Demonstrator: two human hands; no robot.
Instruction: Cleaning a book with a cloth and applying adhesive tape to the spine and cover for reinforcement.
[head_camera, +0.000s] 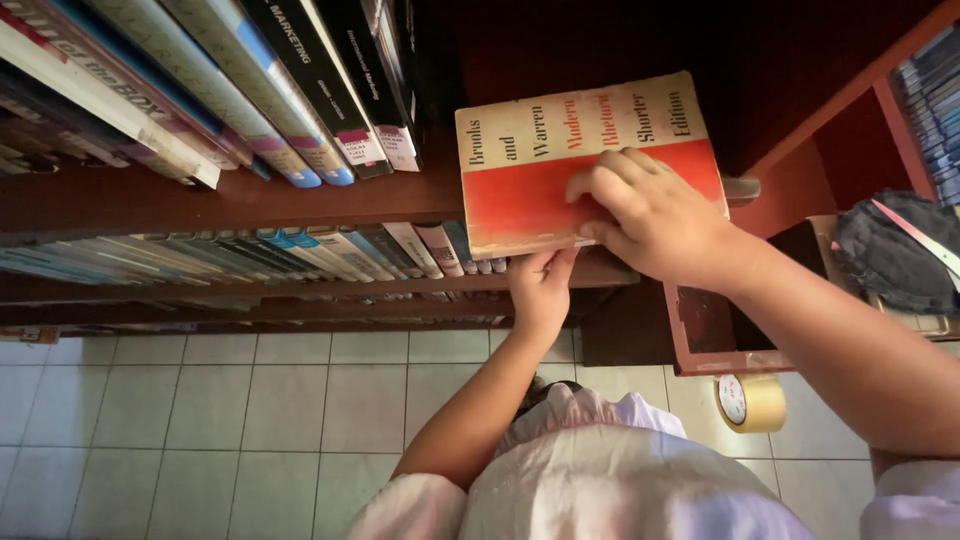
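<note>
We hold a worn cream-and-red book (590, 165) flat at the front edge of the upper wooden shelf (230, 195), just right of a row of leaning books (300, 90). Our right hand (650, 215) lies on its cover with fingers curled over the lower red part, while our left hand (540, 285) props its bottom edge from below, fingers closed against it. A tape roll (750, 402) sits on the tiled floor (200, 420) below.

Dark wooden shelf (200, 195) carries a leaning book row (230, 90); another row (300, 252) below, perhaps upright.
</note>
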